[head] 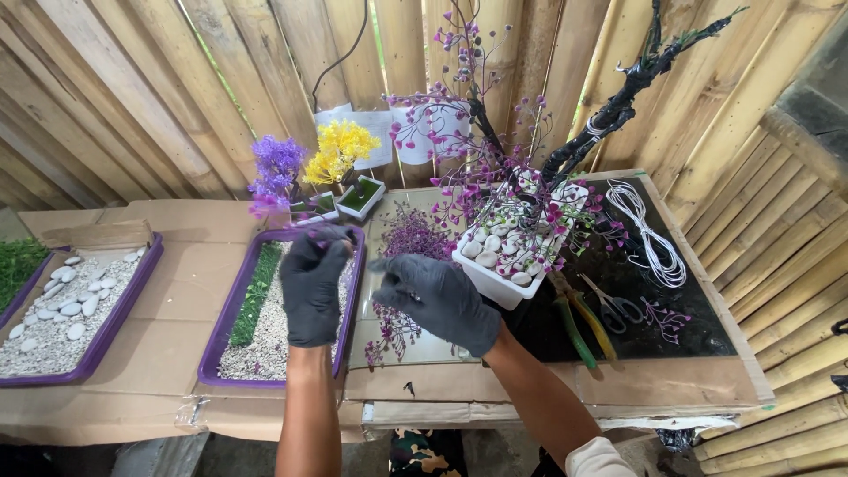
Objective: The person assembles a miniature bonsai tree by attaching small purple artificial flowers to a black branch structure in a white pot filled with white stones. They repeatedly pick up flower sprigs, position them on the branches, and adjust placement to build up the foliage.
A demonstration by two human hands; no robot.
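Note:
Both my hands wear black gloves. My left hand [314,283] is raised over a purple tray [231,309] of gravel and green grass strip, fingers pinched together at the top on something small and hard to make out. My right hand [442,299] hovers over a glass sheet [380,238], fingers curled around a thin sprig of purple artificial flowers [395,325] that hangs below it. A loose pile of purple flower sprigs [413,234] lies just behind the hands. A white rectangular pot [495,284] with pebbles and a dark wire tree with purple blossoms stands to the right.
A second purple tray [106,327] with white stones and gravel lies left. Small pots with yellow flowers [340,150] and purple flowers [276,168] stand at the back. Pliers [579,322], scissors [614,307] and coiled white wire [649,238] lie on a black mat right. A bamboo wall stands behind.

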